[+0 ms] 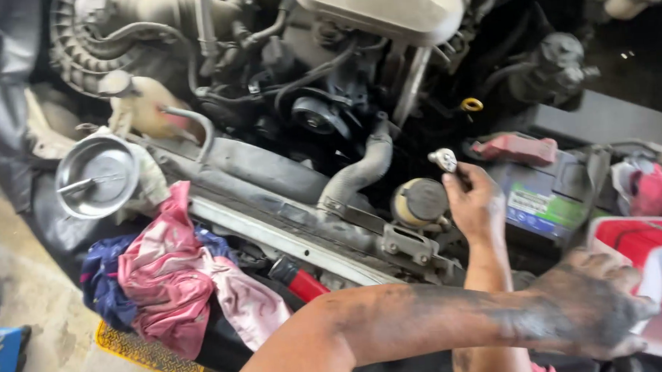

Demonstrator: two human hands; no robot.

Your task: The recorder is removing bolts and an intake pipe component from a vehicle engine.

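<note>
Head view: right hand [474, 201] pinched on small metal part [443, 159], perhaps a sensor; left hand [594, 308] splayed, empty, beside car battery [547, 197].

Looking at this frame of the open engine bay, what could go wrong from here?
The right hand pinches a small metal part by the fingertips directly above gaps around the hose and capped reservoir; both hands look greasy, so it might slip and drop out of sight. The left hand leans beside the battery; stray metal there may be hazardous. The metal bowl sits on the bay's edge and might tip.
</note>
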